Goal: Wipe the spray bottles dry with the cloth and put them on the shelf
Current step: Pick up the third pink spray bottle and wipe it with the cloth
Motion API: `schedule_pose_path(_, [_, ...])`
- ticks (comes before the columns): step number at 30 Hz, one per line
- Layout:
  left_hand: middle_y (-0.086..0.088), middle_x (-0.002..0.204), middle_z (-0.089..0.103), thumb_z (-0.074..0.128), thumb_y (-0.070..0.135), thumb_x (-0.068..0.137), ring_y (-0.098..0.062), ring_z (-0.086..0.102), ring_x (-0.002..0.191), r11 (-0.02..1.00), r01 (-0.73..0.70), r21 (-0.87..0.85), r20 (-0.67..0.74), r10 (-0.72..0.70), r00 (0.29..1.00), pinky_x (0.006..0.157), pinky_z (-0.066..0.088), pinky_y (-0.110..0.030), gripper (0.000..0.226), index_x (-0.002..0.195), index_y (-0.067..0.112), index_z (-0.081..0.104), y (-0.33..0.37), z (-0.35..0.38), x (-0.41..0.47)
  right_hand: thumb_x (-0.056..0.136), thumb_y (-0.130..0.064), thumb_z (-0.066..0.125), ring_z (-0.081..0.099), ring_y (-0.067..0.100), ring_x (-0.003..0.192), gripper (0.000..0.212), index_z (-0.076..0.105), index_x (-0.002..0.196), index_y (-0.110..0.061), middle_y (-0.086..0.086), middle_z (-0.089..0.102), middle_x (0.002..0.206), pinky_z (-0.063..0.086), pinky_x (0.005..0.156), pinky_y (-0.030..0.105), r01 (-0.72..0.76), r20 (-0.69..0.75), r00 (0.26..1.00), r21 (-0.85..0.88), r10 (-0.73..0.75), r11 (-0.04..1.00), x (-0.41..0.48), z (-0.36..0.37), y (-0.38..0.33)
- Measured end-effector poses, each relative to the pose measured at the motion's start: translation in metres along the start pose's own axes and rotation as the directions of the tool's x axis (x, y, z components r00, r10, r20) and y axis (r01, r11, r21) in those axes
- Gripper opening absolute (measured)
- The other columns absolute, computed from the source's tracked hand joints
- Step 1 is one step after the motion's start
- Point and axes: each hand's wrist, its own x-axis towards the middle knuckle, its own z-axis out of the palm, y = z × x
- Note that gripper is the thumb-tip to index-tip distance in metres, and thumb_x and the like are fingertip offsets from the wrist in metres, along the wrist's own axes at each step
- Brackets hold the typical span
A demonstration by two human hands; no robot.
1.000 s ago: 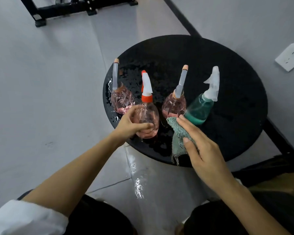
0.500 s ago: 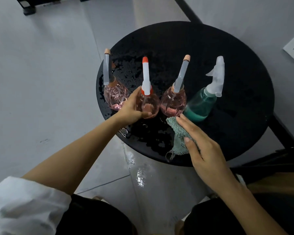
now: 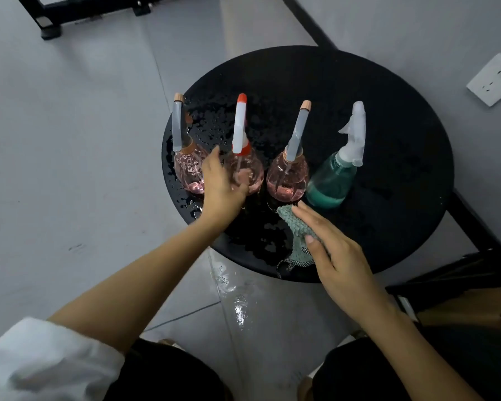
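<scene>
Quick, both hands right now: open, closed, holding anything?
Left hand: closed, fingers curled round the red-capped pink bottle, though blurred.
Right hand: open, straight fingers resting on the green cloth.

Plain indoor room: grey tile floor (image 3: 70, 146), wall socket (image 3: 493, 79), round table (image 3: 394, 134).

A round black table (image 3: 388, 96) stands on a grey tiled floor (image 3: 70, 140) near a white wall socket (image 3: 493, 79).
</scene>
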Motion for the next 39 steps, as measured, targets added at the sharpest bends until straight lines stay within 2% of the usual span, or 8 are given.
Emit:
schedule_pose_path(2, [-0.014,0.128,0.043,0.065,0.008,0.087,-0.026,0.046,0.12,0.995,-0.077,-0.064,-0.143,0.067,0.988,0.106,0.041,-0.036,0.052,0.131,0.002,0.039,0.007,0.003,-0.026,0.101,-0.008,0.044,0.031,-0.011,0.136,0.048,0.041,0.14,-0.036,-0.018,0.037,0.15,0.024,0.111,0.011,0.004,-0.014,1.0,0.008,-0.004,1.0,-0.001,-0.001,0.0])
schedule_pose_path(5, [-0.014,0.115,0.051,0.059,-0.002,0.086,-0.023,0.054,0.104,0.969,-0.2,-0.148,-0.1,0.186,0.977,0.09,0.046,-0.02,0.034,0.118,0.002,0.048,0.019,0.01,-0.041,0.101,-0.007,0.044,0.031,-0.009,0.137,0.049,0.04,0.139,-0.036,-0.017,0.038,0.149,0.025,0.111,0.011,0.019,-0.03,0.999,0.021,-0.018,1.0,-0.001,-0.004,-0.002])
schedule_pose_path(13, [-0.008,0.155,0.031,0.069,0.002,0.082,-0.017,0.029,0.143,0.978,-0.172,-0.122,0.421,0.207,0.883,0.117,0.026,-0.032,0.09,0.153,0.009,0.015,0.041,0.029,0.004,0.1,-0.005,0.045,0.033,-0.009,0.136,0.049,0.042,0.14,-0.033,-0.014,0.041,0.148,0.027,0.111,0.013,0.029,-0.076,0.997,0.039,-0.026,0.999,-0.001,-0.014,-0.002])
schedule_pose_path(20, [-0.014,0.137,0.037,0.086,0.022,0.066,-0.026,0.035,0.129,0.961,-0.268,0.068,0.387,0.222,0.895,0.11,0.029,-0.034,0.101,0.149,0.014,0.029,0.028,0.037,-0.006,0.1,-0.004,0.044,0.036,-0.007,0.136,0.045,0.045,0.141,-0.021,-0.01,0.043,0.147,0.031,0.109,0.012,0.055,-0.12,0.992,0.058,-0.048,0.997,0.0,-0.026,-0.001])
schedule_pose_path(23, [-0.01,0.137,0.033,0.086,0.021,0.068,-0.017,0.034,0.125,0.976,-0.219,0.012,0.43,0.193,0.882,0.103,0.028,-0.022,0.099,0.148,0.019,0.028,0.02,0.04,-0.016,0.099,-0.009,0.042,0.035,-0.007,0.136,0.045,0.044,0.141,-0.022,-0.012,0.043,0.147,0.03,0.108,0.01,0.061,-0.129,0.99,0.06,-0.053,0.996,-0.003,-0.032,-0.002])
schedule_pose_path(27, [-0.001,0.137,0.045,0.089,0.029,0.063,-0.01,0.047,0.125,0.975,-0.155,-0.158,0.449,0.21,0.869,0.107,0.041,-0.031,0.099,0.145,0.022,0.033,0.008,0.054,-0.01,0.099,-0.012,0.04,0.036,-0.006,0.136,0.043,0.044,0.141,-0.023,-0.011,0.045,0.146,0.029,0.108,0.01,0.046,-0.138,0.99,0.046,-0.039,0.998,-0.005,-0.037,0.0])
schedule_pose_path(30, [0.009,0.124,0.054,0.088,0.009,0.064,0.008,0.054,0.113,0.965,-0.101,-0.241,0.454,0.204,0.867,0.095,0.043,-0.011,0.094,0.141,0.013,0.036,0.009,0.06,-0.006,0.101,-0.012,0.041,0.036,-0.006,0.136,0.042,0.043,0.141,-0.025,-0.01,0.045,0.146,0.028,0.108,0.009,0.032,-0.152,0.988,0.034,-0.026,0.999,-0.004,-0.04,0.002])
schedule_pose_path(39, [-0.012,0.125,0.062,0.091,0.017,0.056,-0.023,0.064,0.113,0.847,0.29,-0.445,0.572,0.019,0.82,0.1,0.049,-0.041,0.087,0.131,0.017,0.046,0.015,0.034,-0.028,0.101,-0.014,0.041,0.036,-0.011,0.133,0.042,0.043,0.142,-0.022,-0.017,0.044,0.143,0.028,0.105,0.005,0.008,-0.202,0.979,0.04,0.0,0.999,-0.004,-0.047,0.0])
